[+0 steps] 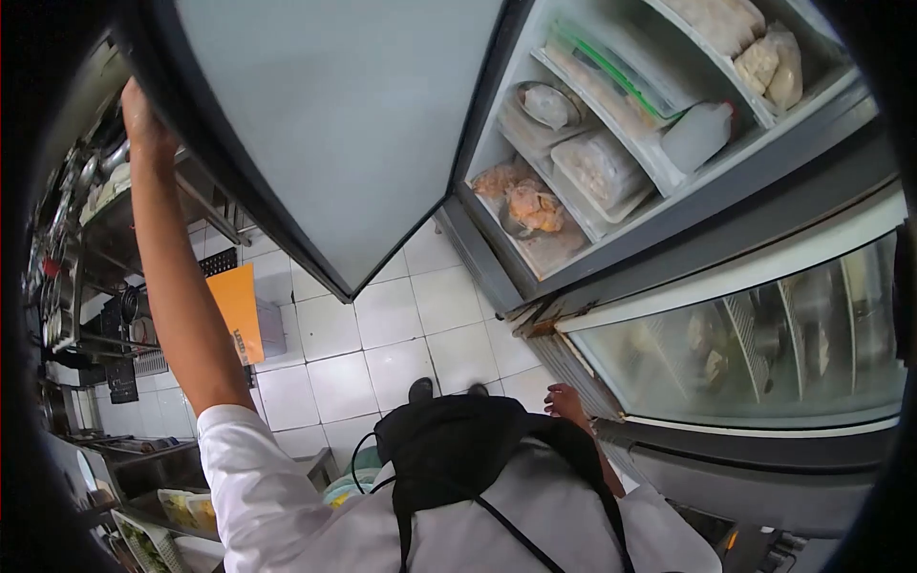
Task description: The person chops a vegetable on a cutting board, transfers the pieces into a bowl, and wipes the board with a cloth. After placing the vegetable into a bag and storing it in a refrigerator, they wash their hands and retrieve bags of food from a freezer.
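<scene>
My left arm stretches up along the wide-open fridge door (334,115). At the door's outer edge, my left hand (146,119) holds on, its fingers partly hidden. Low beside my body hangs my right hand (566,401), with its fingers loosely apart and nothing in them; the glass-door fridge is nearest to it. Inside the open fridge, raw meat (535,205) lies on the lowest level. Above it are a bowl with a wrapped item (549,105), a bagged tray (597,174), a green-lidded container (611,72), a plastic jug (697,137) and filled bags (772,67).
A closed glass-door fridge (745,344) stands on the right. Metal shelving with kitchenware (95,191) lines the left, near an orange board (237,310) against a grey bin (274,332). White tiles (396,363) cover the floor.
</scene>
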`<state>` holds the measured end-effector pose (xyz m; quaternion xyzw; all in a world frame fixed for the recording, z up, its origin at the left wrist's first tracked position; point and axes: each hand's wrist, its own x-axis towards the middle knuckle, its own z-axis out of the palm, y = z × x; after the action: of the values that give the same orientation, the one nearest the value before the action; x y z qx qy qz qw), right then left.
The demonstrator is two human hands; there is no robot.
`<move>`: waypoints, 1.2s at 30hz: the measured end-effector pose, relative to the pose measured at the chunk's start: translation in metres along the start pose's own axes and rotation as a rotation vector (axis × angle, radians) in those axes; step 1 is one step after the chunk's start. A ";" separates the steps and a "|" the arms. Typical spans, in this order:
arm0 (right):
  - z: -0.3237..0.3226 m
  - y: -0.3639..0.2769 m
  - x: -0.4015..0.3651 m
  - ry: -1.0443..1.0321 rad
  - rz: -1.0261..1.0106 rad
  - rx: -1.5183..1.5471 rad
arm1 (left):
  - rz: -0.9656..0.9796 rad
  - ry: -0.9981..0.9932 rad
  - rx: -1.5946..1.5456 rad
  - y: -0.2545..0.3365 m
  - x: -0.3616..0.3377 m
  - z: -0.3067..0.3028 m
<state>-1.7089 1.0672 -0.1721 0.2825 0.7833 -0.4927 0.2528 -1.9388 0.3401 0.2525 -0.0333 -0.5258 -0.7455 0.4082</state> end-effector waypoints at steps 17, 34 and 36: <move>-0.033 -0.234 0.112 -0.101 -0.518 0.125 | 0.172 0.179 0.257 -0.021 0.059 -0.108; -0.034 -0.494 0.183 0.371 -0.768 0.271 | 0.898 0.479 0.677 -0.016 -0.026 -0.022; -0.034 -0.500 0.188 0.451 -0.774 0.227 | 0.995 0.343 0.503 -0.033 -0.083 0.017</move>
<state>-2.1923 0.9576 0.0290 0.0953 0.8076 -0.5599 -0.1588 -1.9109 0.4051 0.1952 -0.0571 -0.5340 -0.3112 0.7841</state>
